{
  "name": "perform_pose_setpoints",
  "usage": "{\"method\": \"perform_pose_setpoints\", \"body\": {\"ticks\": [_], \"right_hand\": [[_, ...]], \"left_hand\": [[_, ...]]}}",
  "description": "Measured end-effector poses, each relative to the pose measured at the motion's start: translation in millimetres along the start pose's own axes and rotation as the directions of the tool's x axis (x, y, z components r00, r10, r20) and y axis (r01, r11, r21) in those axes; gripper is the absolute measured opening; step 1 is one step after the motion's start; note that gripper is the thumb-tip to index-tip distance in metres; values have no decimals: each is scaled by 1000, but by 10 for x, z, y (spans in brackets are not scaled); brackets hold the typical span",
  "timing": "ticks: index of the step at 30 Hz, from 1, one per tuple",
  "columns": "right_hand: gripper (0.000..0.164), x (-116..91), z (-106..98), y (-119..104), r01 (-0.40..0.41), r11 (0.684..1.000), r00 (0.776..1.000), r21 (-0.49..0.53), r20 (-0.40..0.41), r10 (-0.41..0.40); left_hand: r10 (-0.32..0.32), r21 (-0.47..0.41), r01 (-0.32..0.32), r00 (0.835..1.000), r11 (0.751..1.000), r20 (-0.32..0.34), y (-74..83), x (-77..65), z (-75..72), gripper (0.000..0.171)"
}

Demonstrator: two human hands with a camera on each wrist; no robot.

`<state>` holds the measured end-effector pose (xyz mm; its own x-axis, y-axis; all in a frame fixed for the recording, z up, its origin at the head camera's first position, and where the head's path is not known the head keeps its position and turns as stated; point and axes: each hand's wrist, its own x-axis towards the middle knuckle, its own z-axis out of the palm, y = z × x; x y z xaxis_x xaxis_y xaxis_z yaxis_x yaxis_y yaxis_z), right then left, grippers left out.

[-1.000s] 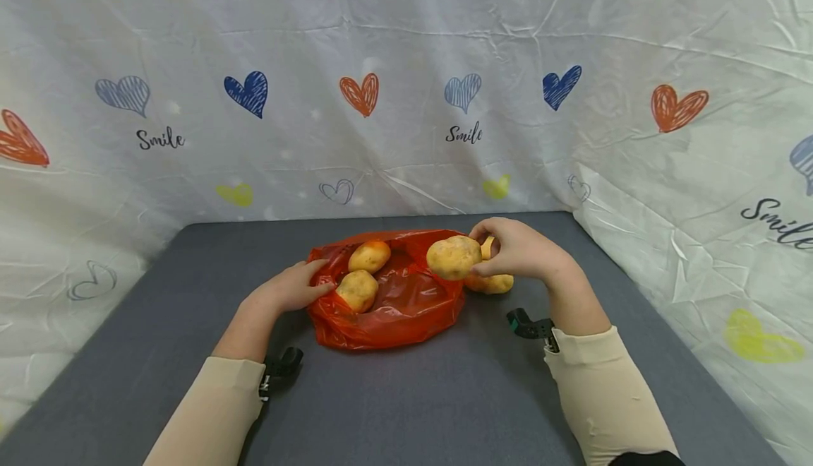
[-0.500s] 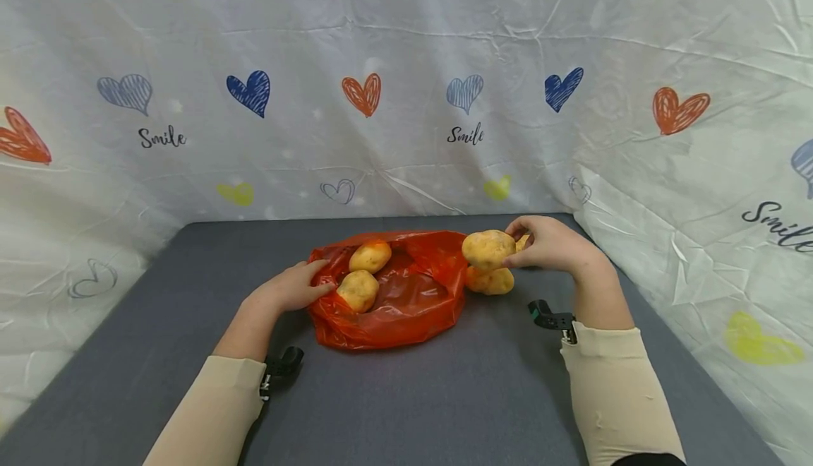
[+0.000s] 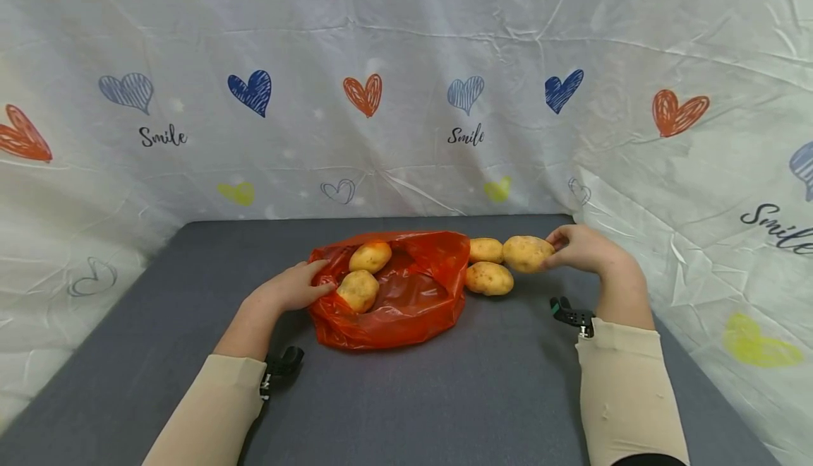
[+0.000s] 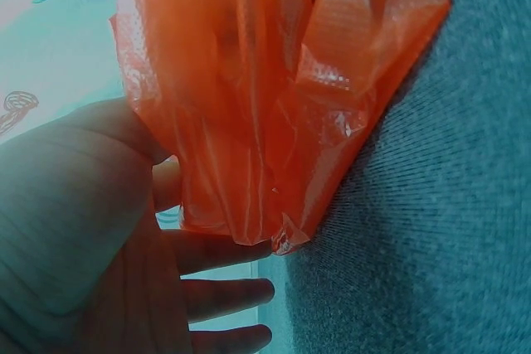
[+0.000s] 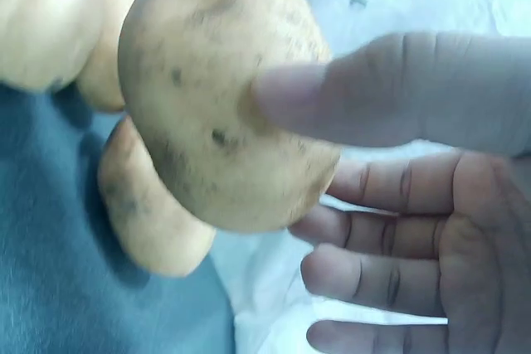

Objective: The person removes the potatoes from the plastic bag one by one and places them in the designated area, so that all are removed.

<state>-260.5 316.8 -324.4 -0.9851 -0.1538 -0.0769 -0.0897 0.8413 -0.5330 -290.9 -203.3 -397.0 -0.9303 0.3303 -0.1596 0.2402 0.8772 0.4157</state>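
Over there the right grip [image 3: 587, 249] pinches a potato [image 3: 527, 254] by its outer end, long axis roughly sideways, toward the loose potatoes [image 3: 490, 279] beside the red plastic bag [image 3: 394, 333] the left grip [image 3: 291, 288] holds.

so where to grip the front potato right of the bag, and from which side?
Right end, probably, coming from the right and front. The front potato lies lengthwise left to right: its left end is close by the bag, another potato sits just behind, its right end is exposed.

Six potatoes [image 3: 528, 253], one red bag [image 3: 394, 332], one table [image 3: 413, 409].
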Motion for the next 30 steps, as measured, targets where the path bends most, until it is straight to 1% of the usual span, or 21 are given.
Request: {"method": "perform_pose_setpoints", "body": {"ticks": [5,8,11,14,23,30], "right_hand": [[60,-3,-14,137,-52,998,998,-18,29,53],[57,-5,-20,195,-96,995,992,2,82,95],[54,-10,-24,229,-136,990,981,27,146,131],[52,-9,-18,248,-153,988,972,28,184,145],[52,64,51,325,-173,985,964,13,206,167],[57,129,110,340,-190,981,961,28,211,180]], "left_hand": [[3,1,-3,1000,1000,0,7,0,-1,73],[3,2,-3,1000,1000,3,18,-7,-3,73],[1,4,-1,1000,1000,5,26,-12,-6,73],[-1,0,1,1000,1000,5,25,-8,-3,73],[8,0,-8,1000,1000,5,-7,11,9,72],[8,-6,-8,1000,1000,6,-14,9,5,73]]}}
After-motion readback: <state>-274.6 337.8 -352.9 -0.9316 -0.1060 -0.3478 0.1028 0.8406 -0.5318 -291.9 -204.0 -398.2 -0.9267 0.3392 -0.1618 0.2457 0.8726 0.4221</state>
